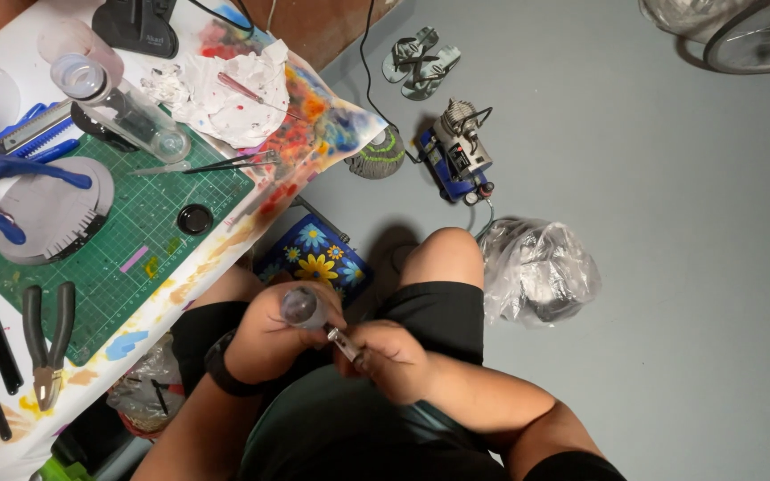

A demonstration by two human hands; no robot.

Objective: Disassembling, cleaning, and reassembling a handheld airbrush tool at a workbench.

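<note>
Over lap, near centre: left hand (271, 331) was wrapped round an airbrush (314, 319) w/ clear cup, fingers closed on body. Right hand (391, 358) pinched its metal tip end. Looked mid-job; compressor (458, 153) on floor far right, cutting mat (149, 233) left.

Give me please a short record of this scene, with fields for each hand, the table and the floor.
Left hand: grips a small airbrush over the lap
Right hand: pinches the airbrush's thin metal end
Table: green cutting mat, pliers, paint-stained tissue, clear bottle
Floor: small compressor, sandals, plastic bag
</note>
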